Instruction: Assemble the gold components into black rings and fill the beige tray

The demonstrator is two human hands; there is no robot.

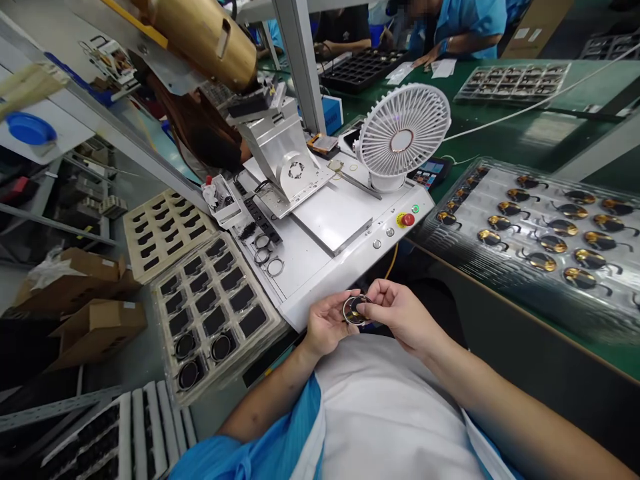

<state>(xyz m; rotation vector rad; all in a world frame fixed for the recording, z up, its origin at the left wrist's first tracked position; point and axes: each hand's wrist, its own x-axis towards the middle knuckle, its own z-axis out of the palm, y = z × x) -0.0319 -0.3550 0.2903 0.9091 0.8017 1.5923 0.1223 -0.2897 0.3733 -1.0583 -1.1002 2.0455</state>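
Close to my body, in front of the white machine, my left hand [327,321] grips a round metal watch-case-like ring [354,311] by its edge. Inside the ring shows a dark and gold round part. My right hand [393,310] reaches over from the other side, its thumb and fingertips pressed on that part; they hide some of it. Several similar loose metal rings [275,267] lie on the left end of the machine's white top [310,257].
Left stands a tray [273,327] with round parts in some pockets; beyond it is a beige tray [131,230]. A clear tray [500,263] of gold-and-black round parts with flex tails lies right. A white fan [403,137], metal fixture [280,157] and red emergency button [407,219] are on the machine. Co-workers sit opposite.
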